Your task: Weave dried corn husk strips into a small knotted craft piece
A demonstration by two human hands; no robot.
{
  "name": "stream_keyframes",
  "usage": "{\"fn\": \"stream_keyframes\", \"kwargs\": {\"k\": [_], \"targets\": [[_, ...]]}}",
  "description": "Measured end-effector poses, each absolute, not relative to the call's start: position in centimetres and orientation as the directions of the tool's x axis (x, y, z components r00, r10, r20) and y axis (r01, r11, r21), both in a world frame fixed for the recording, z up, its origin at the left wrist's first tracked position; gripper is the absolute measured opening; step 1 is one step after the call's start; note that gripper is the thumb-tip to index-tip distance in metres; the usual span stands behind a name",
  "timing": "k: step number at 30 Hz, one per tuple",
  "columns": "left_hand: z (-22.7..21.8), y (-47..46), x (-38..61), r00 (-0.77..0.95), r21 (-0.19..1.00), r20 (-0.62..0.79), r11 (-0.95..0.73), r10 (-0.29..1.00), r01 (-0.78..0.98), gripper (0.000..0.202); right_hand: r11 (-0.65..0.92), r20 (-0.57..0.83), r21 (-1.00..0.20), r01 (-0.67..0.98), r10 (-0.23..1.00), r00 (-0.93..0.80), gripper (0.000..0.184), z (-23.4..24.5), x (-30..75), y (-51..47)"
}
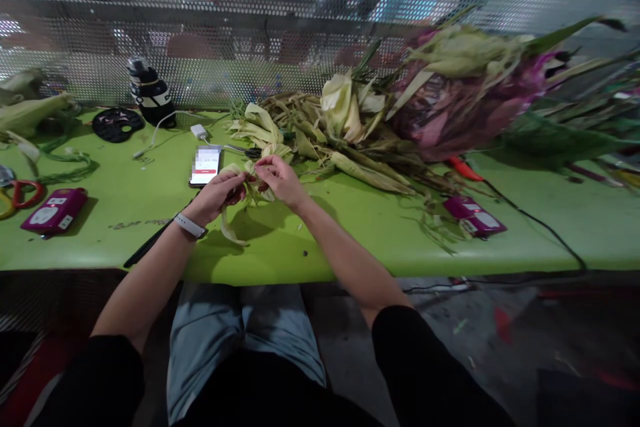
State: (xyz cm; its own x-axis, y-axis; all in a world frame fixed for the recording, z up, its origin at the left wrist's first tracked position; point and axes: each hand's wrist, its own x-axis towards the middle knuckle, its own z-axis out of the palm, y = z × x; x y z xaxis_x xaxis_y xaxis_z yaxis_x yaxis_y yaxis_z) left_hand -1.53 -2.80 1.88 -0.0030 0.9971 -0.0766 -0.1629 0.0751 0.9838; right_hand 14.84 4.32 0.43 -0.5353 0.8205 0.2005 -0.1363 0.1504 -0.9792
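Over the green tabletop [280,247], both of my hands are close together on a pale strip of corn husk [231,230]. My left hand [223,193], with a light band on its wrist, has its fingers closed on the husk, and one end of it hangs toward the table. My right hand [280,180] pinches the husk's upper part from the other side. Fingers cover much of the piece between them. Right behind my hands lies a heap of corn husks [305,133], some pale, some dry and brown. A phone [204,167] with a lit screen lies just past my left hand.
To the right stands a pink plastic bag [450,107] piled with husks. Purple boxes [55,212] sit at both sides. Scissors [25,195], a black bottle [150,90], a white charger [199,131] and its cable lie left. A perforated metal screen [275,47] closes off the back.
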Motion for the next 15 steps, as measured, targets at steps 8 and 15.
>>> {"fn": "stream_keyframes", "kwargs": {"k": [8, 15], "targets": [[0.7, -2.2, -1.5, -0.029, 0.990, 0.048, -0.043, 0.998, 0.134, 0.037, 0.181, 0.228, -0.973, -0.140, 0.808, -0.544, 0.043, 1.2, 14.8, 3.7], [1.3, -2.8, -1.1, 0.175, 0.941, 0.070, -0.123, 0.982, 0.316, 0.036, 0.037, 0.155, -0.969, -0.245, 0.861, -0.484, 0.049, 1.3, 14.6, 4.3]]}}
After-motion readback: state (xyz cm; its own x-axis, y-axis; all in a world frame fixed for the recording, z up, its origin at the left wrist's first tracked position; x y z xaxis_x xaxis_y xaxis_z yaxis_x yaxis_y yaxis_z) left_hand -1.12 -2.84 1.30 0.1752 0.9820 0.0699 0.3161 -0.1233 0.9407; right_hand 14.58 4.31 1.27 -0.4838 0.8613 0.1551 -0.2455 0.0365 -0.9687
